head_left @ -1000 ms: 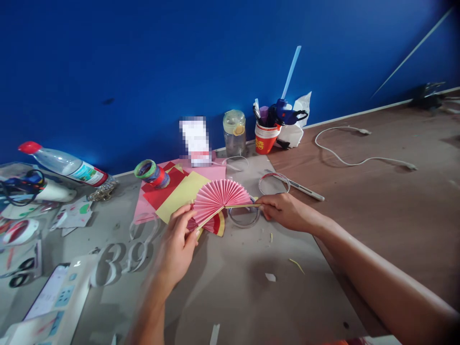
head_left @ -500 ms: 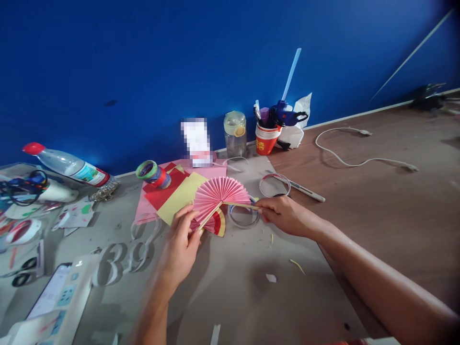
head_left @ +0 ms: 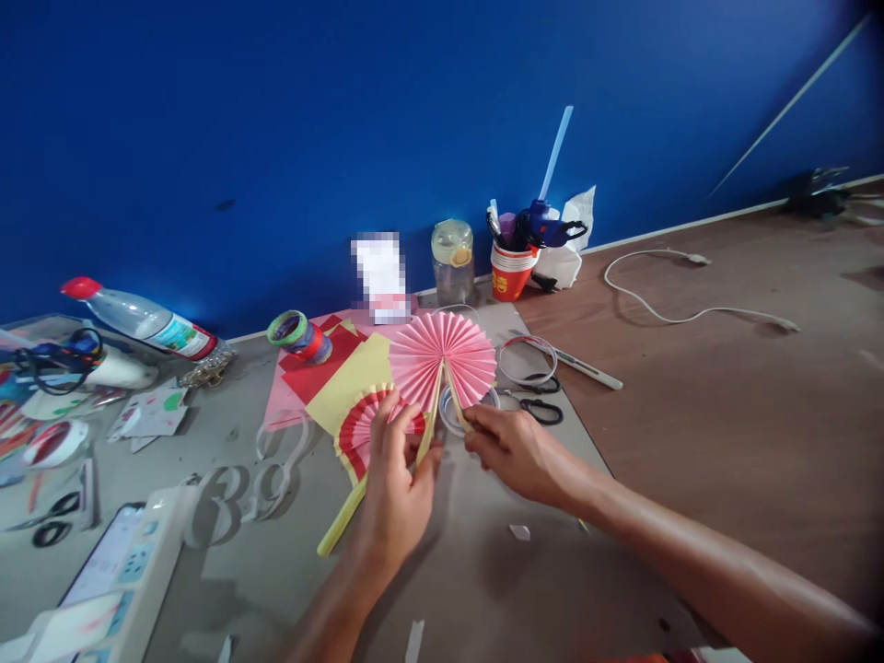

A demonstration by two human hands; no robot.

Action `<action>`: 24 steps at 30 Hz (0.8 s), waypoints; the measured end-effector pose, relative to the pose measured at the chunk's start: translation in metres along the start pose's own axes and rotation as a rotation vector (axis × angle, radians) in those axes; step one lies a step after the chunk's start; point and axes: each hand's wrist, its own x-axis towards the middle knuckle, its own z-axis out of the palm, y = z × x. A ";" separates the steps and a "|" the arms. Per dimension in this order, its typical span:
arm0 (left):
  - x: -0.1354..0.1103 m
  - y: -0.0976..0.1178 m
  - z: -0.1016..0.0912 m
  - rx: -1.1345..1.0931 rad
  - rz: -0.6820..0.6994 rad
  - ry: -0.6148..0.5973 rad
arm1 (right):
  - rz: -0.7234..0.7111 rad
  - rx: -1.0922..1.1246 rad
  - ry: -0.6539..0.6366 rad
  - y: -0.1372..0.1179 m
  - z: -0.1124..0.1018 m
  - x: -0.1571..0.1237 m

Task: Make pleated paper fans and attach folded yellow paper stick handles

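Note:
A pink pleated paper fan [head_left: 442, 357] on two thin wooden sticks is spread nearly into a full circle above the grey mat [head_left: 448, 552]. My left hand [head_left: 397, 479] pinches its left stick and my right hand [head_left: 507, 447] pinches its right stick; the sticks meet in a narrow V. Just left of my left hand lies a second fan [head_left: 359, 428], red and yellow, with its yellow stick pointing toward me. A clear tape ring [head_left: 457, 412] lies under the pink fan.
Sheets of pink, red and yellow paper [head_left: 345, 373] lie behind the fans, with tape rolls [head_left: 300, 333], a jar [head_left: 452, 260] and a red cup of tools [head_left: 512, 267] by the blue wall. A bottle [head_left: 134, 318] lies at left, black scissors [head_left: 540, 410] and a white cable [head_left: 691, 313] at right.
Both hands swung the sticks down toward each other, so the pink fan opened from a half circle to nearly a full one. The red and yellow fan underneath came into view.

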 end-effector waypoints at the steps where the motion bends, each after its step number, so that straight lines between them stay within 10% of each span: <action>1: -0.003 0.004 0.004 -0.032 0.001 -0.020 | 0.008 0.070 0.019 -0.002 0.004 -0.001; 13: -0.019 0.023 0.015 -0.042 0.362 -0.445 | 0.357 0.658 0.270 -0.005 0.020 0.010; 24: -0.032 0.007 -0.036 0.131 0.320 -0.216 | 0.180 0.398 0.490 -0.003 -0.024 0.014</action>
